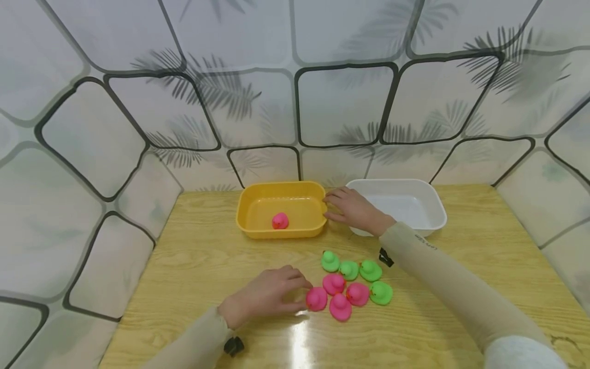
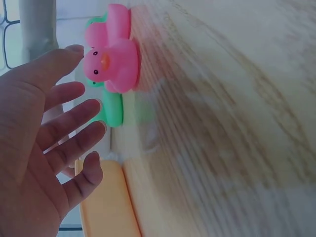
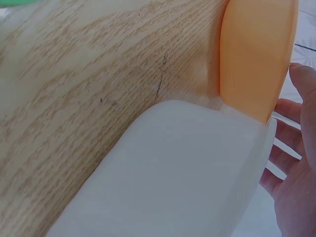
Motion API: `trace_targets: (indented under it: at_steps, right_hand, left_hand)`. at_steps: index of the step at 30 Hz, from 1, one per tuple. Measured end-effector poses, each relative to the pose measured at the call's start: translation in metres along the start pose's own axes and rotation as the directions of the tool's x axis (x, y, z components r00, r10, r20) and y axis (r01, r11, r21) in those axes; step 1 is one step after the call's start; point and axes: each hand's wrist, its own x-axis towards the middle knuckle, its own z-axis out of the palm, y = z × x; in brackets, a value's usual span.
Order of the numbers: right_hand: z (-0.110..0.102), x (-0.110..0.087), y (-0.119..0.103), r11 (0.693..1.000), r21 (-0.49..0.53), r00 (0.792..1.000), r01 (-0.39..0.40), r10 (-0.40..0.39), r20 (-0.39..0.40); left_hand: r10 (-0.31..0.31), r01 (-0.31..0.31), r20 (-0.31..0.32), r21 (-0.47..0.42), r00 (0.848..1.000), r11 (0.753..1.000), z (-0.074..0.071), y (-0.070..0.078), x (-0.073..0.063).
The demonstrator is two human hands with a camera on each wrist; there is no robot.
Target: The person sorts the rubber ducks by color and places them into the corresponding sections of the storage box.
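My left hand (image 1: 269, 294) is beside the leftmost pink rubber duck (image 1: 316, 299), thumb and fingers apart around a gap. In the left wrist view that pink duck (image 2: 116, 66) stands just beyond the fingertips, and the palm holds nothing. My right hand (image 1: 357, 209) reaches over the white tray (image 1: 430, 205) to the right end of the yellow tray (image 1: 288, 234). Seen from the right wrist, the thumb is at the rim of the yellow tray (image 3: 254, 54), with loosely bent fingers beyond. One pink duck (image 1: 280, 221) sits inside the yellow tray.
Several green ducks, one of them a green duck (image 1: 381, 292), and several pink ducks, including a pink duck (image 1: 340, 307), cluster on the wooden table (image 1: 198, 256). The two trays stand side by side against a stone-patterned wall (image 1: 341, 102).
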Motion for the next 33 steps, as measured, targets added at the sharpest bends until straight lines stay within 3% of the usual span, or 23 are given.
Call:
trace_targets:
  at_steps: [16, 33]
  right_hand:
    - [0.0, 0.0, -0.001, 1.0, 0.014, 1.0, -0.003, 0.003, 0.004]
    - [0.0, 0.001, -0.002, 1.0, 0.012, 1.0, -0.002, 0.002, 0.0]
  left_hand:
    - [0.06, -0.057, -0.071, 0.04, 0.996, 0.998, 0.011, 0.003, -0.002]
    - [0.012, -0.011, -0.03, 0.037, 0.999, 0.999, 0.016, 0.008, 0.007]
